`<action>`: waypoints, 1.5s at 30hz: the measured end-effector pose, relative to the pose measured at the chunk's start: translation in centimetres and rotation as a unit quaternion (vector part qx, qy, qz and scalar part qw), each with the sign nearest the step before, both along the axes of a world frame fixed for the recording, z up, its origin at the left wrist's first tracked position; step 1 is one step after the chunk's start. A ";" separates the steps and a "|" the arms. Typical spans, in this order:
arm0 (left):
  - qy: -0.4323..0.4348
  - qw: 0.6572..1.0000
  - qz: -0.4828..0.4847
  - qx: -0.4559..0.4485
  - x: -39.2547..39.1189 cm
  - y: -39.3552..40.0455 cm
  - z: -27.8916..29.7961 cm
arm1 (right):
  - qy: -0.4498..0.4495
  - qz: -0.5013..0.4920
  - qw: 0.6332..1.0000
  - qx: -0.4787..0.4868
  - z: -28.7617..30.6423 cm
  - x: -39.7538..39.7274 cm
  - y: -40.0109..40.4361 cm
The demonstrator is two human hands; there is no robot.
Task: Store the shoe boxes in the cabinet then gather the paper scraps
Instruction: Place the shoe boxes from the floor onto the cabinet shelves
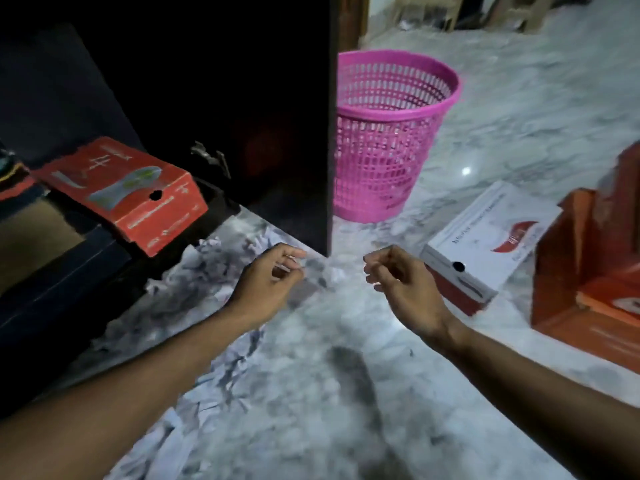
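A red shoe box point(128, 192) lies tilted at the front edge of the dark cabinet point(69, 271) on the left, whose door point(277, 116) stands open. A white-lidded shoe box point(485, 240) rests on the marble floor to the right. Orange boxes point(588, 265) stand at the far right. White paper scraps point(221, 368) are strewn over the floor along the cabinet's base. My left hand point(270, 282) hovers over the scraps with fingers curled and empty. My right hand point(401, 282) hangs just left of the white-lidded box, fingers loosely curled, holding nothing.
A pink plastic mesh basket point(388, 133) stands on the floor behind the open door. Wooden furniture legs point(450, 12) show at the top. A dark shadow falls across the marble floor point(346, 393) between my forearms.
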State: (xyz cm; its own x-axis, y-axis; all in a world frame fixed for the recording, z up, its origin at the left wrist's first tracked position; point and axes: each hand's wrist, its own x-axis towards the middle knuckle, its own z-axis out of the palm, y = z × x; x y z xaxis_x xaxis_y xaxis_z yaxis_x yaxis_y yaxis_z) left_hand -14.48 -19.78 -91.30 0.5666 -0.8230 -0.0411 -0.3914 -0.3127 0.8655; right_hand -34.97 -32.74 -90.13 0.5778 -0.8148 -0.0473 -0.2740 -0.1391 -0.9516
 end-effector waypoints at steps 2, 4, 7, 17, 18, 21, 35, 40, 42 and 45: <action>0.024 0.999 -0.028 -0.001 -2.8 -3.2 -0.2 | -0.021 -0.079 0.996 -0.026 -0.8 -3.5 -1.2; 0.057 0.998 -0.033 0.002 -4.8 -5.9 -0.6 | -0.030 -0.156 0.986 -0.051 -1.4 -5.9 -2.2; 0.096 0.994 -0.051 0.033 -8.4 -11.0 -1.8 | -0.018 -0.281 0.957 -0.069 -2.7 -9.9 -5.3; 0.160 0.979 -0.042 0.119 -14.0 -23.4 -4.8 | 0.001 -0.347 0.920 0.180 -8.1 -12.9 -13.0; 0.170 0.976 -0.046 0.128 -14.1 -24.1 -5.1 | -0.013 -0.334 0.921 0.199 -8.5 -12.7 -13.5; 0.207 0.967 -0.050 0.141 -14.2 -25.2 -6.4 | -0.035 -0.303 0.929 0.209 -10.4 -12.8 -14.9; 0.254 0.966 -0.037 0.043 -12.6 -14.3 -2.0 | -0.091 -0.253 0.931 0.246 -6.8 -14.4 -6.8; 0.273 0.960 -0.048 0.037 -11.0 -8.1 -0.4 | -0.120 -0.243 0.913 0.306 -4.4 -15.0 -8.8; 0.289 0.953 -0.073 0.050 -10.0 -5.6 0.2 | -0.118 -0.228 0.919 0.299 -4.3 -14.6 -8.5; 0.324 0.934 -0.117 0.091 -7.8 -2.4 1.0 | -0.117 -0.196 0.937 0.265 -4.2 -13.5 -7.1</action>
State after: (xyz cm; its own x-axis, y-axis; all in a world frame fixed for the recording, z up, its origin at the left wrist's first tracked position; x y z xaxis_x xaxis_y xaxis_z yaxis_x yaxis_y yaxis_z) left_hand -22.33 -22.14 -90.29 0.1794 -0.8675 -0.4639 0.1200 -0.4487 0.8856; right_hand -48.43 -39.86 -94.31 0.2846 -0.8646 -0.4141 0.0195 0.4371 -0.8992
